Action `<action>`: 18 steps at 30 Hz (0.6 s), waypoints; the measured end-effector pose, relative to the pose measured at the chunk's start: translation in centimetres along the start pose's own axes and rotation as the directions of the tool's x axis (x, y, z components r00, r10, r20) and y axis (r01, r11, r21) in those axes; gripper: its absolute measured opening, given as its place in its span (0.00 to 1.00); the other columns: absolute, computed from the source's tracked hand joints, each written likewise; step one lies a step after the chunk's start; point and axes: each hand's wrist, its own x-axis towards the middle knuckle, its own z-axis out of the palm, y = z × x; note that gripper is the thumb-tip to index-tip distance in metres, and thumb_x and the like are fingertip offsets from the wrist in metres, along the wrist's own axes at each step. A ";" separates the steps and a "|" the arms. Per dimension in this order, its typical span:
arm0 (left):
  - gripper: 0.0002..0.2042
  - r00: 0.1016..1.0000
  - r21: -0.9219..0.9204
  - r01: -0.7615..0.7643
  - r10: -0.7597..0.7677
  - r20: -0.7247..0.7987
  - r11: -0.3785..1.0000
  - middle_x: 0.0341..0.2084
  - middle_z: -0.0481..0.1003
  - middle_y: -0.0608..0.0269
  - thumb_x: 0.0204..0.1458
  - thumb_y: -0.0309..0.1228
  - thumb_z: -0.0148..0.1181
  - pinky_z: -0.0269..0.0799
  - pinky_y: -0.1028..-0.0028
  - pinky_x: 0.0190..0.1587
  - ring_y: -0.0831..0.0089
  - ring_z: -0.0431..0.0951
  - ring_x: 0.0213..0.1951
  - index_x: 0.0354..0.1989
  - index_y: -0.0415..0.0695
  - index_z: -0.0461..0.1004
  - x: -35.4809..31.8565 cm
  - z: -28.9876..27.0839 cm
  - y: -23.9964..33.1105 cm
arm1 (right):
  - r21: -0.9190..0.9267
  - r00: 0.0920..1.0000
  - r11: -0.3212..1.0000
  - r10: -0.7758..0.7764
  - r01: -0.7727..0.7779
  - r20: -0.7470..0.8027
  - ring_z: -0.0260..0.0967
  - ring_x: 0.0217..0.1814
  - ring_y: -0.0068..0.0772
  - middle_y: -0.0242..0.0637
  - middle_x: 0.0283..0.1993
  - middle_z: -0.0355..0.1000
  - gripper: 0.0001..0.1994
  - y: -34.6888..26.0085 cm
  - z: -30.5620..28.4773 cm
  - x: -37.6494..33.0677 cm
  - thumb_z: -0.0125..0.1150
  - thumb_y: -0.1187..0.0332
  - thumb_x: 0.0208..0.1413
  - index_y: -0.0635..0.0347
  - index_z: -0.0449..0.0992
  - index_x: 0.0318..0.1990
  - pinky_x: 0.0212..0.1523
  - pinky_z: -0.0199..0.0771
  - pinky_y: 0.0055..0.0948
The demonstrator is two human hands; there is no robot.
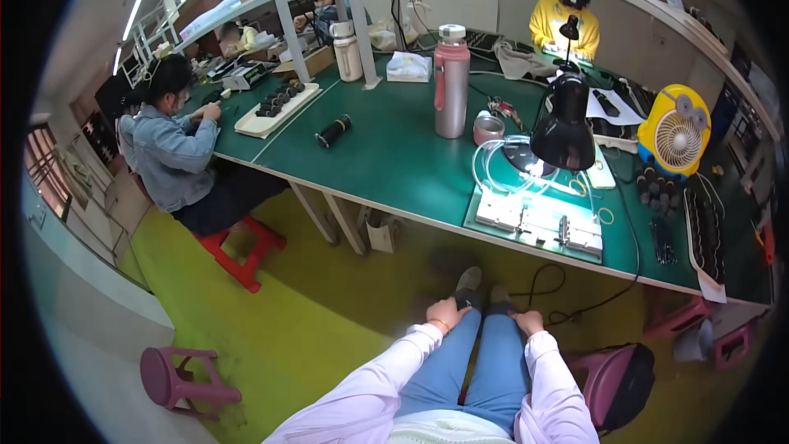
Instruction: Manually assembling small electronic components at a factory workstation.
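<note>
Low at the front, my left hand point(446, 312) lies against the left leg of my blue jeans point(444, 362), its fingers curled round the cloth near the knee. My right hand point(528, 322) grips the right leg at about the same height, thumb on top, with some fingers hidden. Both hands are well away from the green worktable point(362, 164). On the table's near edge, under a lit black desk lamp point(563, 127), sits a metal fixture point(538, 222) with clear tubing point(486, 166) looped behind it.
A pink-and-steel flask point(451, 86), a black cylinder point(334, 131) and a yellow fan point(675, 131) stand or lie on the table. A co-worker point(177, 136) sits at left, another person point(565, 23) across. Purple stools point(177, 378) stand low on both sides; a cable point(567, 308) trails beneath the table.
</note>
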 end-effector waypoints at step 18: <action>0.10 0.981 0.053 -0.158 0.163 -0.103 0.986 0.25 0.72 0.47 0.39 0.32 0.51 0.68 0.62 0.33 0.54 0.73 0.31 0.28 0.42 0.73 5.9 1.4 -2.5 | -0.059 0.897 0.985 -0.172 0.162 -0.408 0.66 0.32 0.54 0.52 0.26 0.69 0.09 -1.2 4.1 4.2 0.54 0.66 0.43 0.63 0.74 0.25 0.34 0.67 0.39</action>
